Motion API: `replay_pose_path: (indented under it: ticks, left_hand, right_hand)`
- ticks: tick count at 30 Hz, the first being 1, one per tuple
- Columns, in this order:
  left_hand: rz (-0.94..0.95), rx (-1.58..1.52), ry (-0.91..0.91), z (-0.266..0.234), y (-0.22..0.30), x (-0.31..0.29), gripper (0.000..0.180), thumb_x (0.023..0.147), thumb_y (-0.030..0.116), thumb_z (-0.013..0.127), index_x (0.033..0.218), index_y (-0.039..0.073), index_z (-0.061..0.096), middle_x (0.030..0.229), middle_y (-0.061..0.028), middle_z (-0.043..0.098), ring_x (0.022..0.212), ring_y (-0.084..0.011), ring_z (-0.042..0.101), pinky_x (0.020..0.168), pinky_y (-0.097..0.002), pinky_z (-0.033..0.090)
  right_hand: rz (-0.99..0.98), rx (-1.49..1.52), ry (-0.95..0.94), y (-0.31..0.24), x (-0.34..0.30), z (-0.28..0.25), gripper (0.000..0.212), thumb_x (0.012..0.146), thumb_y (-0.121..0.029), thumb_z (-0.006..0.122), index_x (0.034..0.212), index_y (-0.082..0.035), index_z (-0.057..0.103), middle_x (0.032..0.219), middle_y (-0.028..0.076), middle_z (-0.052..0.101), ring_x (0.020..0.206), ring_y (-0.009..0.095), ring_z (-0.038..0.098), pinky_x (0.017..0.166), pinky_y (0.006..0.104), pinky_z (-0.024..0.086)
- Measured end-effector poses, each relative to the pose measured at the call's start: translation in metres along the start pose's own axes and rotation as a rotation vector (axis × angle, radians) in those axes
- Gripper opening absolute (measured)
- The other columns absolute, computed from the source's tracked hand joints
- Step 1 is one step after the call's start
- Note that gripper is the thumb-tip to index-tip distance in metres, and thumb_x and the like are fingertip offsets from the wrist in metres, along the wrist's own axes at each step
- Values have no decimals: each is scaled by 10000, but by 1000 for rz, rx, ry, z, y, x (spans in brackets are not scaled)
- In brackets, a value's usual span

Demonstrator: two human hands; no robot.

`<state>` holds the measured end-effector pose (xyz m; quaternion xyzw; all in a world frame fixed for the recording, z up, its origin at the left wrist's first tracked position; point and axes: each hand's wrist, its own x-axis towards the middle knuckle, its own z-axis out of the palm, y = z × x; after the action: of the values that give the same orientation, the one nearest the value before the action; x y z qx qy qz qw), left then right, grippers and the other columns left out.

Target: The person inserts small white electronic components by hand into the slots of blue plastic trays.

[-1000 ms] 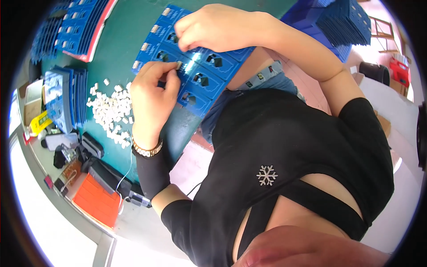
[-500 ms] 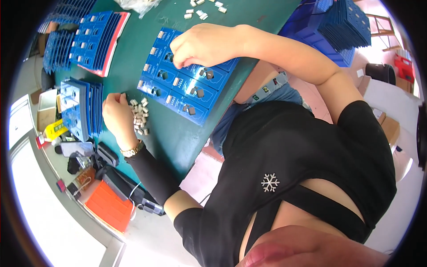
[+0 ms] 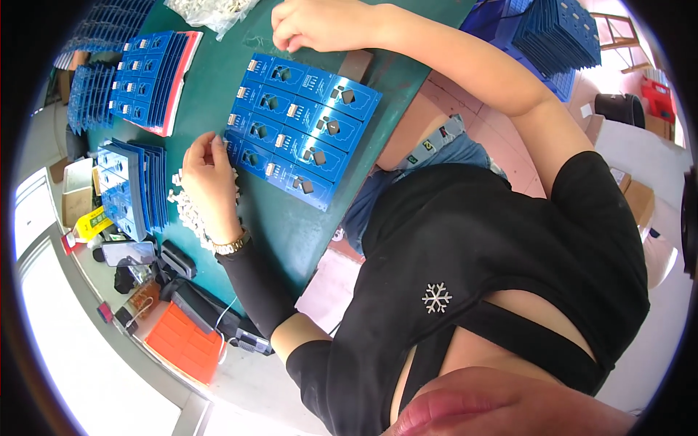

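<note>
A blue circuit board panel [image 3: 331, 91] with dark cut-outs lies on the green table. Small white connectors [image 3: 277, 169] sit on it in rows. At its left edge is my left hand [image 3: 209, 178], fingertips drawn together close to a corner. Whatever those fingers may hold is too small to see. A pile of loose white connectors [image 3: 190, 216] lies beside and partly under that hand. Beyond the panel's far edge hovers my right hand [image 3: 327, 25], fingers curled downward and nearly closed. Its fingertips hide whatever may be between them.
Stacks of blue boards [image 3: 144, 83] stand at the left, with another stack [image 3: 125, 190] nearer me. A clear bag of white parts [image 3: 211, 13] lies at the far edge. Blue crates [image 3: 502, 29] with boards stand at right. A phone [image 3: 129, 253] and orange tray [image 3: 183, 341] are lower left.
My right hand has moved from above the panel to beyond its far edge. My left hand has shifted right, from the loose connectors to the panel's left edge.
</note>
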<state>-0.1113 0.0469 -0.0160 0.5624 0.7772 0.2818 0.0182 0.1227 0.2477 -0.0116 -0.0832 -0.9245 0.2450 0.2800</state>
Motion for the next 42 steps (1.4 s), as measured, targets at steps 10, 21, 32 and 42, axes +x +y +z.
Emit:
replay_pose_path:
  ticks: [10,21,32,42]
  left_hand:
    - [180,99,46,8,-2,-3,132,883,70,590,976,24,671,832,-109,599,674,-228,582,632,-336,490]
    - [187,71,44,10,-4,-1,138,882,67,580,976,16,666,839,-124,600,693,-252,581,640,-343,486]
    - [-111,-84,16,1,-42,3,182,893,111,628,1036,16,687,890,-79,658,726,-134,608,675,-267,504]
    - [9,65,41,-1,-23,-1,156,864,103,633,989,18,670,855,-100,585,688,-197,581,654,-315,498]
  right_hand:
    - [24,241,-289,-8,-6,15,110,841,-72,642,909,-21,713,901,95,645,896,251,630,814,344,500]
    - [-277,38,-214,3,-2,15,85,819,-62,626,824,-16,697,794,107,652,705,241,642,645,362,498]
    - [198,118,-363,-19,-2,13,122,813,-43,636,897,-53,723,866,102,656,824,245,659,738,341,513]
    - [697,580,-121,-60,-85,-32,188,929,-174,605,1062,-50,655,844,51,649,601,47,570,505,207,419]
